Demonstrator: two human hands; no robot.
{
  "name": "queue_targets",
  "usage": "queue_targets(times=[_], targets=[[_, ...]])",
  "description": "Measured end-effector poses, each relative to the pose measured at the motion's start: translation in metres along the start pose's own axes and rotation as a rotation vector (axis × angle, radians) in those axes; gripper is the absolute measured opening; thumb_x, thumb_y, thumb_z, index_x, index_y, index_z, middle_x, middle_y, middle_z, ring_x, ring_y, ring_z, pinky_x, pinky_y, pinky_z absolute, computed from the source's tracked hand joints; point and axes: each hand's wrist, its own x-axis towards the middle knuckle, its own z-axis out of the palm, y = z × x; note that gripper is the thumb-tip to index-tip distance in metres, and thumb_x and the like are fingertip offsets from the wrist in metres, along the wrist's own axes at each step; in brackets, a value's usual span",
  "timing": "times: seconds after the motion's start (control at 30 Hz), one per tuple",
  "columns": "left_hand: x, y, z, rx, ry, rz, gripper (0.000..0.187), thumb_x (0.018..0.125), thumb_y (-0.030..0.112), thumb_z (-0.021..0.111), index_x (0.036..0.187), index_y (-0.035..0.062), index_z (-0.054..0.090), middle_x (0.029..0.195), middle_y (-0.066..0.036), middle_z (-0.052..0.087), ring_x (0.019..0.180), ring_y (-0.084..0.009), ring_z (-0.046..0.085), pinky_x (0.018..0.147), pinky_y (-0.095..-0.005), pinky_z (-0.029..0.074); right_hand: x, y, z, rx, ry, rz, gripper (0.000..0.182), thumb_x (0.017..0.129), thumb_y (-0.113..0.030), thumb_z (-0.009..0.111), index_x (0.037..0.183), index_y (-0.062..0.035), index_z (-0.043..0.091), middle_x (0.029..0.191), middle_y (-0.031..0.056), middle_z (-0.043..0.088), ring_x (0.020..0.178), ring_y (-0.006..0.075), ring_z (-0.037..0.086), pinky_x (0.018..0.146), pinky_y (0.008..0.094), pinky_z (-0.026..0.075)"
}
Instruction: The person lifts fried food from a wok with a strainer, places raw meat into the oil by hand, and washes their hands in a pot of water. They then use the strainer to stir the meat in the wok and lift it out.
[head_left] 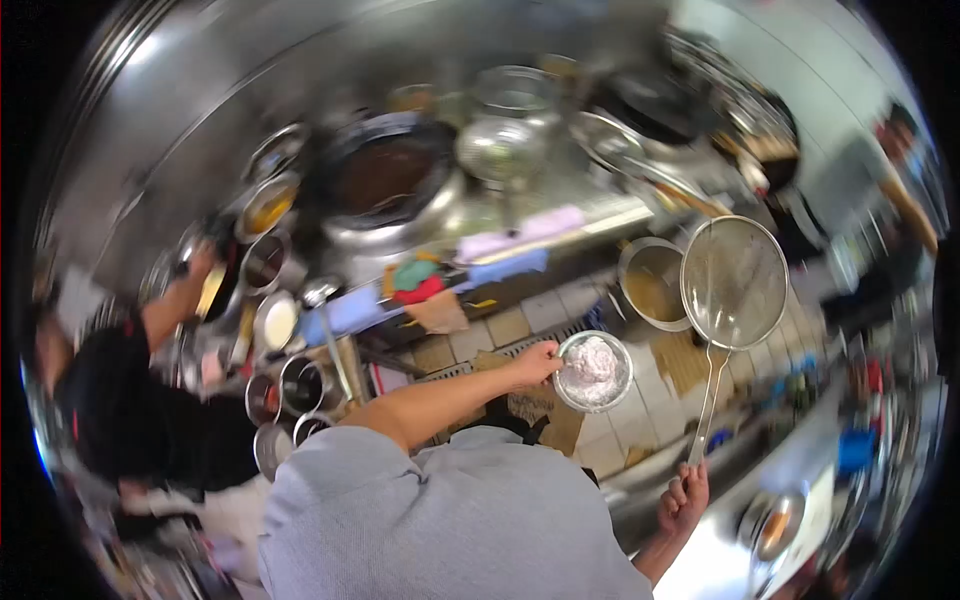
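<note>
My left hand (pixel 535 362) grips the rim of a small metal bowl (pixel 593 372) that holds a pale pinkish lump, held out above the tiled floor. My right hand (pixel 685 497) is closed on the end of the long handle of a large round mesh strainer (pixel 735 280). The strainer's head hangs to the right of the bowl, beside a metal pot (pixel 650 285) of yellowish liquid. My grey sleeve and shoulder fill the lower middle of the view.
A big wok (pixel 385 175) with dark liquid sits at the stove behind. Several small metal seasoning containers (pixel 275 320) line the counter at left. A person in black (pixel 130 400) stands at left, one hand (pixel 200 262) reaching to the containers. Coloured cloths (pixel 415 277) lie on the ledge.
</note>
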Motion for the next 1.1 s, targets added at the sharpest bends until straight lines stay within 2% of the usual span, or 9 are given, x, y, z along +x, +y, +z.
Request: queue_targets(times=[0.17, 0.37, 0.47, 0.5, 0.63, 0.7, 0.77, 0.93, 1.1], targets=[[-0.052, -0.027, -0.101, -0.203, 0.552, 0.005, 0.009, 0.084, 0.014, 0.049, 0.085, 0.0058, 0.051, 0.068, -0.001, 0.054, 0.055, -0.0087, 0.050, 0.049, -0.0233, 0.043, 0.171, 0.030, 0.127, -0.258, -0.279, 0.214, 0.036, 0.090, -0.008, 0.040, 0.125, -0.0040, 0.034, 0.078, 0.0037, 0.048, 0.040, 0.0015, 0.027, 0.030, 0.0152, 0.020], [-0.104, -0.025, -0.166, -0.468, 0.925, 0.086, 0.005, 0.085, 0.009, 0.048, 0.086, 0.0057, 0.051, 0.071, 0.000, 0.055, 0.055, -0.0065, 0.049, 0.049, -0.0212, 0.041, 0.321, 0.142, 0.233, -0.889, -0.510, 0.052, 0.034, 0.088, -0.008, 0.043, 0.122, -0.0040, 0.043, 0.074, 0.0041, 0.050, 0.045, 0.0051, 0.037, 0.037, 0.0204, 0.031], [-0.119, -0.021, -0.186, -0.523, 1.040, 0.105, 0.005, 0.086, 0.009, 0.047, 0.085, 0.0057, 0.051, 0.070, -0.001, 0.056, 0.053, -0.0067, 0.050, 0.047, -0.0214, 0.041, 0.373, 0.210, 0.241, -1.716, -0.612, -0.869, 0.041, 0.086, -0.009, 0.041, 0.127, -0.0058, 0.038, 0.087, 0.0182, 0.052, 0.076, 0.0369, 0.052, 0.070, 0.0420, 0.042], [-0.119, -0.021, -0.191, -0.530, 1.074, 0.101, 0.005, 0.086, 0.010, 0.047, 0.084, 0.0058, 0.051, 0.070, -0.001, 0.056, 0.053, -0.0069, 0.051, 0.047, -0.0217, 0.042, 0.377, 0.225, 0.242, -1.890, -0.551, -0.761, 0.046, 0.085, -0.009, 0.042, 0.130, -0.0088, 0.035, 0.101, 0.0230, 0.048, 0.088, 0.0405, 0.049, 0.076, 0.0429, 0.042], [-0.109, -0.018, -0.199, -0.654, 1.164, 0.127, 0.005, 0.084, 0.009, 0.050, 0.081, 0.0065, 0.051, 0.067, -0.001, 0.055, 0.051, -0.0074, 0.049, 0.045, -0.0218, 0.041, 0.391, 0.241, 0.240, -1.981, -0.661, -0.433, 0.047, 0.081, -0.009, 0.050, 0.127, -0.0040, 0.038, 0.124, 0.0280, 0.034, 0.107, 0.0417, 0.042, 0.090, 0.0410, 0.037], [-0.095, -0.028, -0.198, -0.682, 1.189, 0.210, 0.006, 0.084, 0.010, 0.050, 0.079, 0.0066, 0.051, 0.063, 0.000, 0.053, 0.050, -0.0074, 0.048, 0.047, -0.0214, 0.040, 0.381, 0.237, 0.267, -1.835, -0.867, -0.871, 0.053, 0.078, -0.011, 0.055, 0.128, -0.0071, 0.037, 0.125, 0.0241, 0.035, 0.110, 0.0402, 0.040, 0.093, 0.0412, 0.035], [-0.084, -0.013, -0.190, -0.699, 1.206, 0.190, 0.007, 0.085, 0.011, 0.051, 0.079, 0.0070, 0.051, 0.062, 0.000, 0.053, 0.051, -0.0073, 0.049, 0.047, -0.0214, 0.040, 0.317, 0.215, 0.349, -1.605, -1.299, -0.566, 0.057, 0.076, -0.014, 0.060, 0.128, -0.0103, 0.038, 0.128, 0.0208, 0.034, 0.115, 0.0391, 0.038, 0.095, 0.0410, 0.034], [-0.031, 0.002, -0.150, -0.787, 1.265, 0.282, 0.011, 0.085, 0.016, 0.052, 0.077, 0.0101, 0.049, 0.064, 0.001, 0.055, 0.054, -0.0077, 0.053, 0.049, -0.0205, 0.043, 0.296, 0.249, 0.392, -1.516, -2.085, -0.704, 0.060, 0.072, -0.021, 0.066, 0.127, -0.0204, 0.042, 0.131, 0.0176, 0.031, 0.116, 0.0376, 0.036, 0.097, 0.0404, 0.034], [0.015, 0.026, -0.119, -1.036, 1.376, 0.312, 0.009, 0.086, 0.017, 0.051, 0.090, 0.0087, 0.051, 0.078, -0.002, 0.057, 0.064, -0.0095, 0.056, 0.058, -0.0228, 0.048, 0.316, 0.266, 0.378, -1.590, -2.184, -0.716, 0.061, 0.070, -0.027, 0.067, 0.125, -0.0176, 0.044, 0.128, 0.0199, 0.035, 0.115, 0.0368, 0.039, 0.094, 0.0406, 0.036]])
